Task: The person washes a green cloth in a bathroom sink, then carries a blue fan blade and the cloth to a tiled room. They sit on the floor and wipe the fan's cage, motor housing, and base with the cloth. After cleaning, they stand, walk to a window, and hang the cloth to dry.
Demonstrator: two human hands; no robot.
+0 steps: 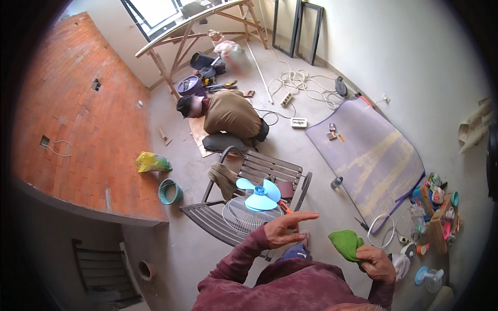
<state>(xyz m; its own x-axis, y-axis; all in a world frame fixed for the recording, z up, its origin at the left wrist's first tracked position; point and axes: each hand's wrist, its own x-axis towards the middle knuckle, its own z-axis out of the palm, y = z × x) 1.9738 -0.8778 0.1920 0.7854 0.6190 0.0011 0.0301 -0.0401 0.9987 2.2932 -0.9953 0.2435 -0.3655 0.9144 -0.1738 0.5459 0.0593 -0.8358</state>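
Observation:
My right hand [377, 263] is closed around a green cloth [344, 244], which sticks out toward the left from between thumb and fingers. My left hand [287, 228] holds nothing, its fingers stretched out and apart, above the floor beside a slatted dark chair [273, 167]. Nearest to that hand is a light-blue fan blade [259, 195] on the chair, with a round wire fan grille [241, 217] just in front of it. A brown cloth [222, 180] hangs over the chair's left armrest.
Beyond the chair a person [232, 114] crouches on the floor. A purple mat [371, 155] lies at the right, with a wooden crate [441, 223] of small items near it. A teal bucket [170, 192] stands left; white cables [298, 83] coil farther back.

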